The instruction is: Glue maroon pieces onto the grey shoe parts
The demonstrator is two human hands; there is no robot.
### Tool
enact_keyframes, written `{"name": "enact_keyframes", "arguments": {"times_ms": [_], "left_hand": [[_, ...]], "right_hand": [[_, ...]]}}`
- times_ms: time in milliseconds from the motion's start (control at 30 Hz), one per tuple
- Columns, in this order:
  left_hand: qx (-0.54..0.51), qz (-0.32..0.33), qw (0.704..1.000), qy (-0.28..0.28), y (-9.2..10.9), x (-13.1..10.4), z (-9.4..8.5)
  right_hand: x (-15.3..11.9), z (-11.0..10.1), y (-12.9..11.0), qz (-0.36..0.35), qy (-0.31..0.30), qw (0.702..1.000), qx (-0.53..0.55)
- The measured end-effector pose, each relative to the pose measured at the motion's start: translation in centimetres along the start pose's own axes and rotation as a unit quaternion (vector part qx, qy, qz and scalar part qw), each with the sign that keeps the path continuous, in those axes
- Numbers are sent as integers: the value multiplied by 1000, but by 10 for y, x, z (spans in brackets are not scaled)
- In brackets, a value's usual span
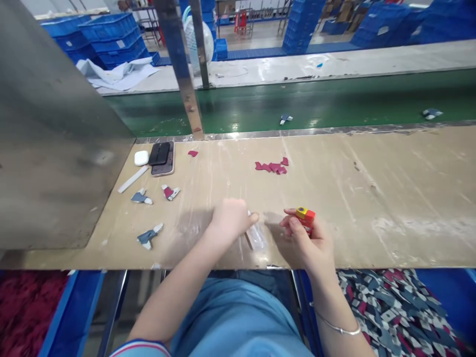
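My right hand (308, 238) is closed around a small red bottle (308, 224) with a yellow top (302, 212), held just above the board. My left hand (231, 218) is curled, knuckles up and slightly blurred; its fingertips are hidden, so what it may hold does not show. Beside its thumb lies a clear plastic piece (259, 237) with a thin brownish strip along it. Left of that hand are a grey-blue and white piece (149, 236), a similar piece (142, 197) and one with a maroon middle (170, 192). Several maroon pieces (273, 167) lie farther back.
A phone (163, 166), a white case (141, 158) and a pale stick (133, 179) sit at left, by a metal panel (55, 139). Behind the board runs a green belt (238, 106) with two pieces. Bins of maroon pieces (29, 307) and mixed pieces (397, 312) stand below.
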State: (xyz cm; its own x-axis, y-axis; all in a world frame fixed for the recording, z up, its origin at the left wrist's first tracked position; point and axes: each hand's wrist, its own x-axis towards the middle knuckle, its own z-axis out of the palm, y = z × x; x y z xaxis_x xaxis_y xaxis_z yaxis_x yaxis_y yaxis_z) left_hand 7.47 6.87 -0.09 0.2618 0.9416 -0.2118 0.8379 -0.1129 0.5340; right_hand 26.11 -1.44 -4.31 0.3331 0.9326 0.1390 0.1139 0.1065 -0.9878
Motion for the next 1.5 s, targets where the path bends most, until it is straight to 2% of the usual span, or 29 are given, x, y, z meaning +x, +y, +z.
{"name": "enact_keyframes", "arguments": {"times_ms": [133,200,300,400,500,600,700,800,933,1033,1200,1500], "left_hand": [[-28,-10,998,51,-9,-66,23],[-67,-8,992,107,-18,-98,34],[-137,-13,970,202,-43,-140,54],[-204,-48,932,295,-75,-174,80],[-264,-135,877,377,-100,-202,111],[-328,-222,830,393,-115,-227,139],[-389,-274,808,348,-127,-243,159],[-439,-316,787,296,-139,-248,172],[-489,-348,762,244,-150,-241,182],[-506,-360,751,225,-152,-238,184],[-517,-358,749,209,-151,-238,184],[-508,-355,758,204,-152,-234,186]], "right_hand": [[-11,12,1,16,-103,994,-13],[-24,14,-2,16,-149,989,-15],[-50,17,-12,12,-242,970,-7],[-74,30,-23,-1,-378,926,3],[-91,51,-24,-19,-516,857,6],[-98,78,-8,-27,-596,802,-37],[-96,108,19,-27,-612,779,-134],[-92,138,40,-29,-603,762,-233],[-91,172,48,-32,-595,736,-322],[-94,191,47,-31,-592,717,-367],[-102,202,46,-29,-589,694,-413],[-105,203,49,-33,-576,685,-445]]}}
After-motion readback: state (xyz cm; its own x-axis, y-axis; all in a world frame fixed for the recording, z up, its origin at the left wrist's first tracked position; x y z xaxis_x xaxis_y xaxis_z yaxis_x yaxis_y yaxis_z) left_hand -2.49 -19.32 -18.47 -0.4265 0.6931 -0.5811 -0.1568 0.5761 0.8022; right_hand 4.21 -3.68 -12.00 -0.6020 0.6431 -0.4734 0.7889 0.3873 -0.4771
